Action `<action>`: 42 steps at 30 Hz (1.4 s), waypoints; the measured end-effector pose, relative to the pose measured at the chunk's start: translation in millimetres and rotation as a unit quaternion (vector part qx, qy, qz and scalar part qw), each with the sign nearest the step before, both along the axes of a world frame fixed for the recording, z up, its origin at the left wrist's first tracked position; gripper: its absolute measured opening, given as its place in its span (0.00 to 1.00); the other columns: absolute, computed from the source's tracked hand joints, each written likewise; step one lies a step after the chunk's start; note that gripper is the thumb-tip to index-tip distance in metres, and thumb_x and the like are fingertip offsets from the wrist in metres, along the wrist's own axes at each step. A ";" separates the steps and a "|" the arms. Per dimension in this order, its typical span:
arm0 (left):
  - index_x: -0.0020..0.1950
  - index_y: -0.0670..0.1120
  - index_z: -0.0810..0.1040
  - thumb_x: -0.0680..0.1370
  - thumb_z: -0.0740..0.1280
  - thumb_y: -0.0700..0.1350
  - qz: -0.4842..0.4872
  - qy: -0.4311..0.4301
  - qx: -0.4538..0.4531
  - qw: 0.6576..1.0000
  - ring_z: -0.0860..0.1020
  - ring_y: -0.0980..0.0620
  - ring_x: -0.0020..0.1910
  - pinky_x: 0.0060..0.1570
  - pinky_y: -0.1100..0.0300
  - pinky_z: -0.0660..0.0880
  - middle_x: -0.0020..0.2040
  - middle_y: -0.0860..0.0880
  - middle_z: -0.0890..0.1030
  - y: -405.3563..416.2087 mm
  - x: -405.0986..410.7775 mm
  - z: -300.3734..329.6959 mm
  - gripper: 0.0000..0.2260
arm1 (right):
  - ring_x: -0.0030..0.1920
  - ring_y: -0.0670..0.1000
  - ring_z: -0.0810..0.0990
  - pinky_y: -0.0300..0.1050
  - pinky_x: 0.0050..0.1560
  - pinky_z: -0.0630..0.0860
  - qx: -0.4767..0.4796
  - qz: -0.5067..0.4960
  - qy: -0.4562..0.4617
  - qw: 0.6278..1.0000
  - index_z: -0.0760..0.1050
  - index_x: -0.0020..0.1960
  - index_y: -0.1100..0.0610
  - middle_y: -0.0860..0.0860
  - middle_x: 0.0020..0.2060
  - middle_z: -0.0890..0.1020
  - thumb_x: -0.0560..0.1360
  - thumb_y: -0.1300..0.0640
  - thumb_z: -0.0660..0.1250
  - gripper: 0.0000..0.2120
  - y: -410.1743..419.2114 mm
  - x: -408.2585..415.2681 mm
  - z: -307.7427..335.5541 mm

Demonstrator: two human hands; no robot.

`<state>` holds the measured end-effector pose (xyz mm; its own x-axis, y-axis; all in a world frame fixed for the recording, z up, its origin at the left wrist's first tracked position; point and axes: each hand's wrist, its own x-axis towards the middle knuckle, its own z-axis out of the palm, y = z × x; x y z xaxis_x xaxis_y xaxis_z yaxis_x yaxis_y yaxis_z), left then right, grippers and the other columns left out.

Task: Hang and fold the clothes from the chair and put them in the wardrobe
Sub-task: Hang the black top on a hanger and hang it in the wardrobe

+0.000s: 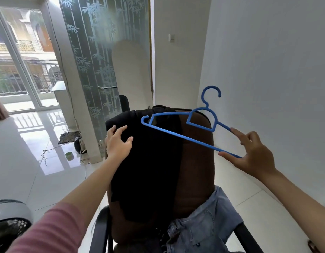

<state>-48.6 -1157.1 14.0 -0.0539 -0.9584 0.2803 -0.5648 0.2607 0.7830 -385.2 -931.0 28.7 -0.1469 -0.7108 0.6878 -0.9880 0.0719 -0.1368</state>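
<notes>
1. Two hands work above a brown chair (pixel 196 161): the left hand (pixel 118 143) rests with fingers spread on a black garment (pixel 149 170) draped over the left half of the chair's backrest, while the right hand (pixel 253 154) pinches a blue hanger (pixel 176 134) at its right-hand tip between thumb and fingertips.
2. Held over the top of the chair, the hanger's long axis runs from the right hand up and leftward across the backrest; its far tip sits just over the garment's upper edge, and its hook points up toward the white wall (pixel 267 52) behind the chair.
3. Draped over the backrest, the garment hangs with its long axis running straight down toward the seat, directly under the left grip and nearer that hand than the right.
4. Pale blue jeans (pixel 203 225) lie crumpled on the chair's seat, below and right of the garment.
5. Judged from this, the next move is lifting the garment's top toward the hanger's free tip.
</notes>
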 end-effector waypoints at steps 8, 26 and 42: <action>0.65 0.57 0.73 0.73 0.71 0.42 0.056 -0.049 -0.013 0.997 0.61 0.42 0.64 0.51 0.59 0.65 0.68 0.49 0.62 -38.0 -38.7 2.8 0.22 | 0.30 0.50 0.73 0.39 0.24 0.74 0.020 -0.016 -0.036 0.999 0.68 0.70 0.50 0.52 0.42 0.71 0.63 0.25 0.62 0.43 -32.1 7.5 -22.2; 0.54 0.48 0.80 0.68 0.73 0.34 -0.072 -0.024 -0.025 0.997 0.72 0.57 0.47 0.42 0.75 0.65 0.51 0.53 0.72 -2.6 -19.1 -29.9 0.17 | 0.29 0.49 0.70 0.39 0.26 0.72 0.015 -0.002 -0.083 0.996 0.70 0.69 0.53 0.53 0.41 0.72 0.62 0.29 0.66 0.42 -83.4 30.0 -30.9; 0.53 0.51 0.79 0.68 0.75 0.39 -0.177 -0.111 0.035 0.977 0.75 0.53 0.42 0.49 0.59 0.74 0.51 0.50 0.74 16.1 7.6 -52.1 0.16 | 0.30 0.49 0.71 0.40 0.26 0.73 0.019 -0.007 -0.154 0.988 0.71 0.68 0.51 0.50 0.41 0.69 0.60 0.30 0.68 0.42 -67.2 37.7 -58.3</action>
